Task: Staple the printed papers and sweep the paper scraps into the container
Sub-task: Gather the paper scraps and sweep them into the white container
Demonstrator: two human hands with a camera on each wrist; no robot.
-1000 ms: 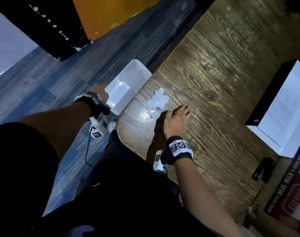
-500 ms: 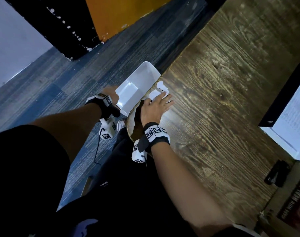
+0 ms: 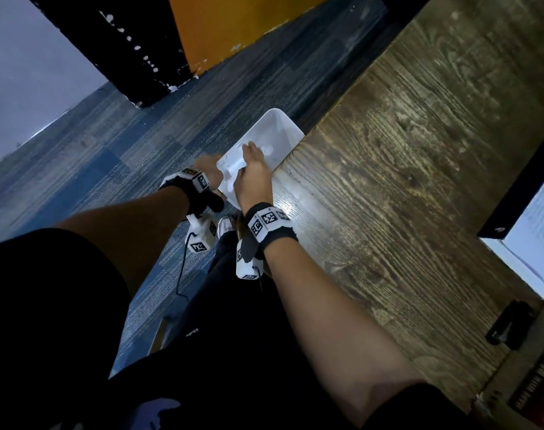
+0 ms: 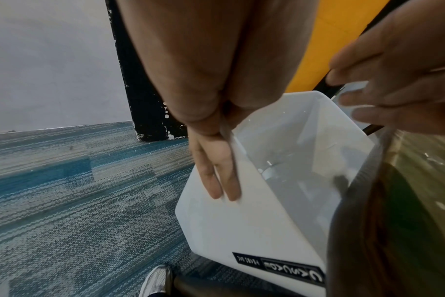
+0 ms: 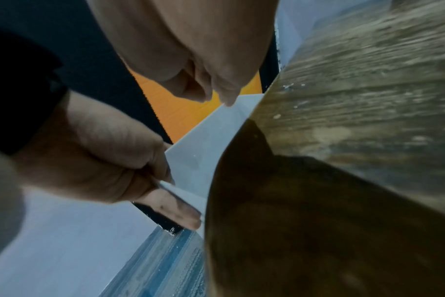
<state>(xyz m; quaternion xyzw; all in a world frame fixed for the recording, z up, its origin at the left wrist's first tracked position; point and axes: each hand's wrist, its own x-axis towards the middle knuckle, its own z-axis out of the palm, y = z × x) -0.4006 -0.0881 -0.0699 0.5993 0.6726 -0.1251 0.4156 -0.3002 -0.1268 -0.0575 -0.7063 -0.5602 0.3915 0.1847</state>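
Right hand (image 3: 252,178) flat-fingered, empty, over white rectangular plastic container (image 3: 275,127). Left hand (image 4: 217,164) grips its near wall, rim directly beneath wooden table (image 3: 404,187) edge.

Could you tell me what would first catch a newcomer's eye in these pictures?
Most striking is the white plastic container held off the edge of the dark wooden table, above blue carpet. The left hand grips its near wall, while the right hand reaches over its rim. At the far right lie printed papers.
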